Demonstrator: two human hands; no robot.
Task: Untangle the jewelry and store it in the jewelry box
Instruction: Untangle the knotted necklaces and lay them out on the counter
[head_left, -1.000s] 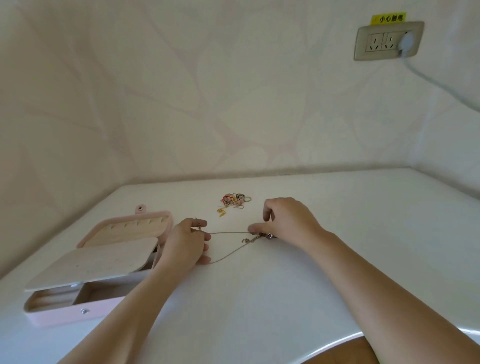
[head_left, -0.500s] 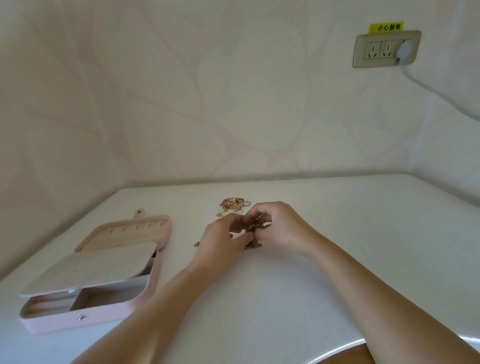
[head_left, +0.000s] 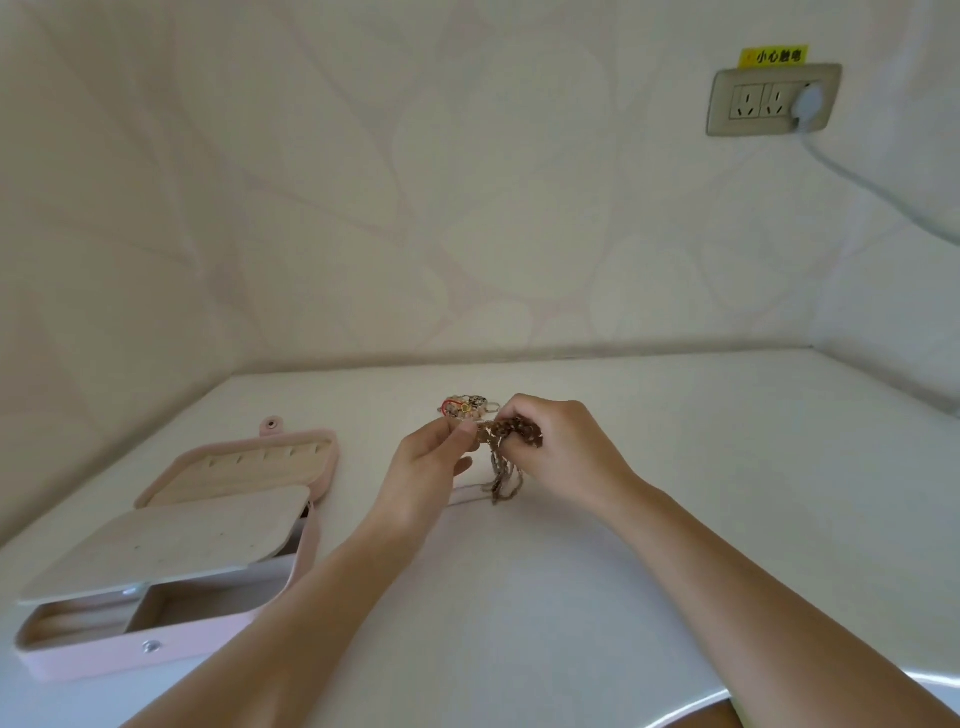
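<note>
Apparently left hand and right hand pinch chain, apart from jewelry box

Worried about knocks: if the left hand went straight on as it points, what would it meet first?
Probably the colourful jewelry tangle just beyond the left hand, which pinches the chain; depth unclear.

Two arms are showing, bare from forearm to fingertip: a slender left forearm and right forearm, each narrowing to a wrist. The left hand and right hand are showing bare knuckles and fingers, with finer detail blurring.
</note>
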